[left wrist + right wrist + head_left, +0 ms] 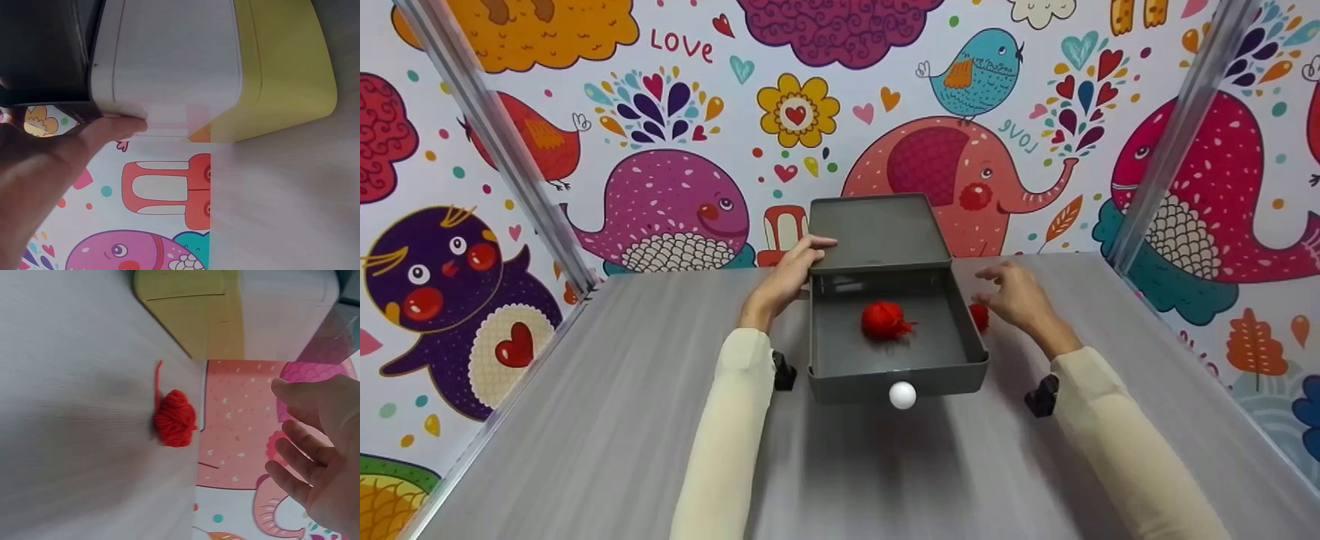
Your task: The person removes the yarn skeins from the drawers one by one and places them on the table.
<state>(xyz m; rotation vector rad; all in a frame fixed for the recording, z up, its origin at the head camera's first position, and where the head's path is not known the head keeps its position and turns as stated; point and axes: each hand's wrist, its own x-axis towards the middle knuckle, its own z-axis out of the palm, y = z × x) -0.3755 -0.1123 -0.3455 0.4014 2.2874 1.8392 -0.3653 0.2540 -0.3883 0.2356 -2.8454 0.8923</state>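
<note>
A small drawer unit [174, 50] stands on the table, with dark grey, white and yellow tiers. Its grey top drawer [896, 384] is pulled out and has a white round knob. Inside lies a red yarn ball [883, 320]. My left hand [786, 276] holds the unit's left side, with fingers over the top edge and a digit down along the white tier. To the right of the unit, my right hand [1020, 300] hovers with loosely bent fingers and nothing in them. A second red yarn ball [175, 419], its loose end trailing, lies on the table near that hand.
The grey table [645, 420] extends on both sides of the unit. Behind it rises a wall [802, 172] printed with cartoon animals. Metal posts [502, 142] stand at the far left and right corners.
</note>
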